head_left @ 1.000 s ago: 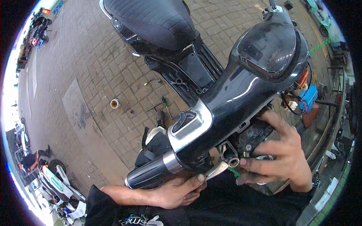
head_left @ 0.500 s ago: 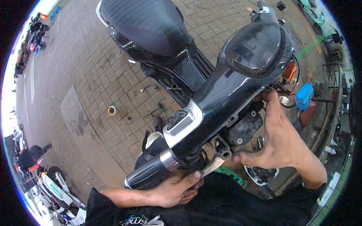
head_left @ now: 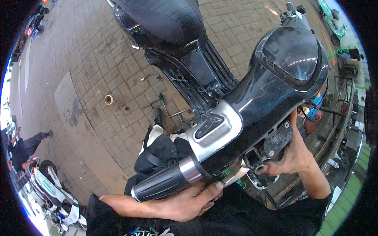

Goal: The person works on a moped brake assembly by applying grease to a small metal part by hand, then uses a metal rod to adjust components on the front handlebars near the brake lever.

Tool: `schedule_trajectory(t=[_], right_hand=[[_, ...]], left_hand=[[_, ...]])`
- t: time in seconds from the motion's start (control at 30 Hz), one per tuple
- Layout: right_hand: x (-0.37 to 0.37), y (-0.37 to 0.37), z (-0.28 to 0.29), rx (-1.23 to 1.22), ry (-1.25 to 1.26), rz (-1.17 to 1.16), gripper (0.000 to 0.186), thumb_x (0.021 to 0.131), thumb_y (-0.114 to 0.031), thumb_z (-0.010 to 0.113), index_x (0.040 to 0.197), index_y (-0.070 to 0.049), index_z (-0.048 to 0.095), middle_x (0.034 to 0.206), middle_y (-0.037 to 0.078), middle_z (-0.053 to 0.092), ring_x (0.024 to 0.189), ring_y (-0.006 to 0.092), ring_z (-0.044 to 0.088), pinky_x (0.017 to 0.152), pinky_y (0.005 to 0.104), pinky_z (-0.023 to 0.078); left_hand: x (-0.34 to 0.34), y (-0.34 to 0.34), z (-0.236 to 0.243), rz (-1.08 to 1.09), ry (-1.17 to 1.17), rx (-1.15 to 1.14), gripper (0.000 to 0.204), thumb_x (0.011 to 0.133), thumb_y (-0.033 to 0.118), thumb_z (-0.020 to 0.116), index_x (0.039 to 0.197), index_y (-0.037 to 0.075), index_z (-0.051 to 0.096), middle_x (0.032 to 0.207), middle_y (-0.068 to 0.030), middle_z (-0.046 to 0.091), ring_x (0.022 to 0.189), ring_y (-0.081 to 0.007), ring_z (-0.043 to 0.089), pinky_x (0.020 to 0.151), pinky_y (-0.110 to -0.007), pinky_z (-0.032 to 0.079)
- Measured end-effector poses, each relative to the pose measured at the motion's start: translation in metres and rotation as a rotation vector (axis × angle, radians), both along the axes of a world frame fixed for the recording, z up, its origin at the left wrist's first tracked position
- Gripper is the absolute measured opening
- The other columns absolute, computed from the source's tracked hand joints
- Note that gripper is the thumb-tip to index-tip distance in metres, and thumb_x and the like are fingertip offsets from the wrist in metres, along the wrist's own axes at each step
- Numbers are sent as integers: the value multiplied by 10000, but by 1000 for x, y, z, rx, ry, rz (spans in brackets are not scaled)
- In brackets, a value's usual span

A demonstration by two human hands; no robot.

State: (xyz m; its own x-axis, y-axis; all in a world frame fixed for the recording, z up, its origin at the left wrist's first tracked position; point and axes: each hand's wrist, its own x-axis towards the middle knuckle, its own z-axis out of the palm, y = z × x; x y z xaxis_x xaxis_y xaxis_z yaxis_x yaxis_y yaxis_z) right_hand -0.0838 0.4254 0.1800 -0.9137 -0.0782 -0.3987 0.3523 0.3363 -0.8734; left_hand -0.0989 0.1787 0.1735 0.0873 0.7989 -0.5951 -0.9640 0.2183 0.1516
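Observation:
A black scooter handlebar cover [head_left: 252, 106] with a silver switch panel [head_left: 216, 131] slants across the middle. Its black rubber grip [head_left: 163, 181] ends at the lower left. Under the grip, my left hand [head_left: 193, 202] pinches the silver brake lever [head_left: 237, 176] between thumb and fingers. The lever's inner end meets a dark bracket with a round pivot [head_left: 259, 169]. My right hand [head_left: 295, 155] wraps round the outer side of the black brake master cylinder [head_left: 278, 139], whose lid has screws. Its thumb is at the pivot; the other fingers are partly hidden behind the cylinder and cover.
Beyond stand the scooter's black seat [head_left: 161, 15] and footboard [head_left: 202, 70]. On the brick paving lie a small round tin [head_left: 110, 99] and a T-handle tool [head_left: 161, 100]. A metal rack [head_left: 342, 114] runs along the right. Another person [head_left: 25, 147] is at far left by a white motorbike [head_left: 51, 188].
The handlebar appears further right and lower as the view shifts. My right thumb has closed in onto the lever's pivot. My left hand still pinches the lever.

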Motion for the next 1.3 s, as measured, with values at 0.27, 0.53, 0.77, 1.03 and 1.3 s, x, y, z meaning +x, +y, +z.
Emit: schedule_trajectory(t=[0.27,0.53,0.77,1.03,1.3], right_hand=[[-4,-5,14,225,-19,111,1256,475,-337,771,1221,79,-149,1254,257,227,1180,310,247,983,326,179],[-8,-20,32,553,195,123,1058,512,-335,748,1228,88,95,1212,223,267,1136,296,288,953,343,237],[51,-48,12,-387,-403,-451,565,769,-280,542,1157,51,299,1087,128,441,989,178,435,850,312,351],[42,-58,-2,-686,-250,-625,549,754,-334,559,1118,22,355,1024,142,513,922,279,531,760,465,454],[50,-58,7,-775,-313,-665,568,721,-194,601,1143,1,276,1045,146,466,926,267,506,782,385,432]], left_hand=[[-1,-8,-7,-50,-20,51,351,869,405,334,728,88,388,506,38,291,416,-71,280,369,-207,226],[4,-7,-13,-2,-8,15,364,850,439,359,755,88,377,498,44,282,368,-55,255,323,-201,204],[8,-3,-12,7,-11,66,359,848,436,370,765,87,376,492,51,268,369,-49,250,325,-194,200],[6,-4,-7,-17,-28,3,380,839,462,370,736,97,390,503,55,270,403,-45,268,344,-195,212],[14,-4,-5,72,49,-21,327,859,394,380,942,81,429,649,7,374,561,-65,341,465,-185,298]])
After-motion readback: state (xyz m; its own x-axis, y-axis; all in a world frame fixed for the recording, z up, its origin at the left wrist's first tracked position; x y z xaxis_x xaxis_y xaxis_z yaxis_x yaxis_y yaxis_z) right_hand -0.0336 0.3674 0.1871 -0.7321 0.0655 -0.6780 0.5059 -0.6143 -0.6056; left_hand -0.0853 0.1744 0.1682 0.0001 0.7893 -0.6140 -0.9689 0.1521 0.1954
